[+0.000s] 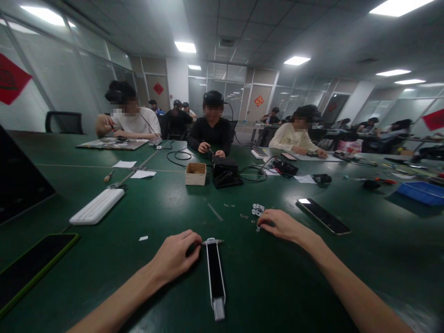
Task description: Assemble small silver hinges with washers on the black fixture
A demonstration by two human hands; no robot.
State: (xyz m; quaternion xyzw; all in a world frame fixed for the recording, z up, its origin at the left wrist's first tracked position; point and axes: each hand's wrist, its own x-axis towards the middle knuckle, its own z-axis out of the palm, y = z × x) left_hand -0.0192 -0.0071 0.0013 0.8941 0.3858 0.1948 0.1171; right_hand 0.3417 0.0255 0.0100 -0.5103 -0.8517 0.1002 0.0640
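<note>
My left hand [175, 256] rests on the green table [270, 286], fingers curled against the top end of a long black bar with a metal tip [215, 273]. My right hand [280, 225] lies further right with its fingers drawn together over tiny metal parts [255, 224] on the table. Just beyond them sits a small silver hinge-like piece [257, 209]. What the right fingers pinch is too small to make out.
A phone [323, 216] lies right of my right hand, a white power bank [96, 206] to the left, a dark tablet [31, 266] at the near left. A cardboard box [195, 174] and black device [225, 173] sit mid-table. Several people work across the table.
</note>
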